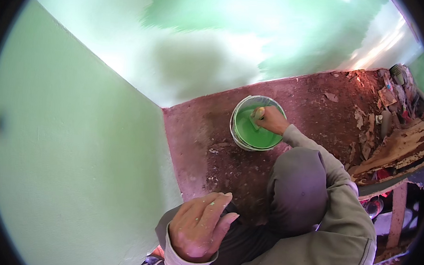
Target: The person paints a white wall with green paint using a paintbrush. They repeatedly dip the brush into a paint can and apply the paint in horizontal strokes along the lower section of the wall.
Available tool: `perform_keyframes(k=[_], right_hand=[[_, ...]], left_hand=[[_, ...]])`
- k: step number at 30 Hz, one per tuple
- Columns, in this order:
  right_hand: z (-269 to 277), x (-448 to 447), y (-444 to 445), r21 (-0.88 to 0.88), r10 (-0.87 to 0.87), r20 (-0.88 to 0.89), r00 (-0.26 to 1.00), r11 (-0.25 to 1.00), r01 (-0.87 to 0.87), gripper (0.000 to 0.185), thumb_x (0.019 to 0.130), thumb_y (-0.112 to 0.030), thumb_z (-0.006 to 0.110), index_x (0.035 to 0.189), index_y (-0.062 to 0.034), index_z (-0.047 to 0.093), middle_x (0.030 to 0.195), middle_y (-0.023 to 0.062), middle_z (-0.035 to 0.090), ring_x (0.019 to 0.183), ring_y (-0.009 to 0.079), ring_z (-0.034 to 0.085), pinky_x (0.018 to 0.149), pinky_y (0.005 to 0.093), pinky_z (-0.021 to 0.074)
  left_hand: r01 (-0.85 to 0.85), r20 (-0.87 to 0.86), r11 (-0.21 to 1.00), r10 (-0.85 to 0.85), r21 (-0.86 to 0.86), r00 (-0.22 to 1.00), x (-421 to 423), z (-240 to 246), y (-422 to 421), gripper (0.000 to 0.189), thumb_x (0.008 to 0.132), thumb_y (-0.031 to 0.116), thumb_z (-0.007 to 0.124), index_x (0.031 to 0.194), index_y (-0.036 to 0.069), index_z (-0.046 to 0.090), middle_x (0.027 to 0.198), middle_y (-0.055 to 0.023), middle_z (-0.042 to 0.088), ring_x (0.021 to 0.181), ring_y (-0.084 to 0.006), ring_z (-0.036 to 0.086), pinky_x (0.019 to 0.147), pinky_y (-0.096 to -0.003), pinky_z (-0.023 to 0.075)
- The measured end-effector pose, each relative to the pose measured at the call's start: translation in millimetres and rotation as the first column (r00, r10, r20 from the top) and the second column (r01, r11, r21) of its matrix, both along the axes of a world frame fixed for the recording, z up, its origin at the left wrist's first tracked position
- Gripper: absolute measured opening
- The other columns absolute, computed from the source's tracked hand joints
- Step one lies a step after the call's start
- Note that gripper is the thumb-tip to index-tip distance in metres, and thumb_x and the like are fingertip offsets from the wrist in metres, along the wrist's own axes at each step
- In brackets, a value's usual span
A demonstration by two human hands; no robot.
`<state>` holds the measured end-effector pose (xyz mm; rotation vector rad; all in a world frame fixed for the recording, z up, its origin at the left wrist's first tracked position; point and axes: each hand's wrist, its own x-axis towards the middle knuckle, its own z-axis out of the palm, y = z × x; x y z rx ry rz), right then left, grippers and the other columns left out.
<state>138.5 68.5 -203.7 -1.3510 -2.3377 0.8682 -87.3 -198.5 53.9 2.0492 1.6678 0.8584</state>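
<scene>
A round plastic bucket (234, 133) of green paint (256, 137) stands on the reddish floor, close to the wall. My right hand (273, 120) is over its right side, gripping a paintbrush (254, 123) whose lower part is down in the bucket at the paint. The bristles cannot be made out. My left hand (198, 225), speckled with green paint, hangs over my left knee with the fingers slightly bent and the thumb apart; it holds nothing that I can see. Fresh green strokes (204, 9) cover part of the paler wall ahead.
A light green wall (78, 143) rises on the left and meets the wall ahead in a corner. Peeled scraps, debris and a broken wooden board (394, 153) lie at the right. Paint spots and flakes dot the floor (197, 142).
</scene>
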Motion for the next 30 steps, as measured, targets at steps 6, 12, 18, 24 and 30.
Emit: perform_keyframes(k=[6, 12, 18, 24, 30], right_hand=[[118, 11, -27, 0.025, -0.078, -0.18, 0.981, 0.996, 0.084, 0.022, 0.083, -0.018, 0.07, 0.096, -0.0007, 0.071, 0.078, 0.0176, 0.07, 0.069, 0.0285, 0.069, 0.066, 0.0389, 0.0525], [164, 18, -28, 0.064, -0.077, -0.21, 0.975, 0.994, 0.093, 0.02, 0.084, -0.008, 0.072, 0.102, 0.0017, 0.068, 0.087, 0.0093, 0.071, 0.078, 0.0134, 0.067, 0.067, 0.0288, 0.0546], [189, 14, -37, 0.02, -0.118, -0.174, 0.978, 0.992, 0.123, 0.019, 0.084, -0.008, 0.072, 0.101, 0.0014, 0.068, 0.086, 0.0077, 0.071, 0.079, 0.012, 0.066, 0.066, 0.0278, 0.0538], [191, 14, -39, 0.034, -0.086, -0.199, 0.976, 0.995, 0.094, 0.019, 0.085, -0.008, 0.072, 0.1, 0.001, 0.068, 0.085, 0.007, 0.07, 0.078, 0.0115, 0.065, 0.065, 0.0278, 0.0538], [191, 15, -40, 0.036, -0.096, -0.194, 0.976, 0.994, 0.105, 0.019, 0.084, -0.008, 0.072, 0.101, 0.0011, 0.068, 0.085, 0.0072, 0.07, 0.079, 0.0118, 0.066, 0.065, 0.0277, 0.0541]], left_hand=[[0.024, 0.033, 0.999, -0.022, -0.034, 0.999, -1, -4, 4, 0.033, 0.079, 0.013, 0.078, 0.107, 0.0, 0.068, 0.101, -0.0179, 0.07, 0.09, -0.0359, 0.068, 0.077, -0.0402, 0.0538], [0.01, 0.018, 1.0, -0.009, -0.023, 1.0, 1, -2, 3, 0.033, 0.079, 0.013, 0.078, 0.107, 0.0, 0.068, 0.101, -0.0176, 0.07, 0.09, -0.0357, 0.068, 0.077, -0.0401, 0.0538], [0.008, 0.017, 0.999, -0.008, -0.032, 1.0, 1, -1, 4, 0.034, 0.079, 0.014, 0.078, 0.108, 0.0, 0.068, 0.101, -0.0177, 0.07, 0.09, -0.0358, 0.068, 0.077, -0.0401, 0.0538], [0.009, 0.017, 1.0, -0.009, -0.03, 1.0, 2, -1, 4, 0.033, 0.08, 0.014, 0.078, 0.108, 0.0, 0.068, 0.101, -0.0179, 0.07, 0.089, -0.036, 0.068, 0.077, -0.0402, 0.0539], [0.041, -0.006, 0.999, -0.041, -0.007, 0.999, 0, 0, 5, 0.039, 0.077, 0.008, 0.079, 0.112, -0.003, 0.066, 0.098, -0.017, 0.069, 0.086, -0.0324, 0.068, 0.076, -0.0392, 0.0546]])
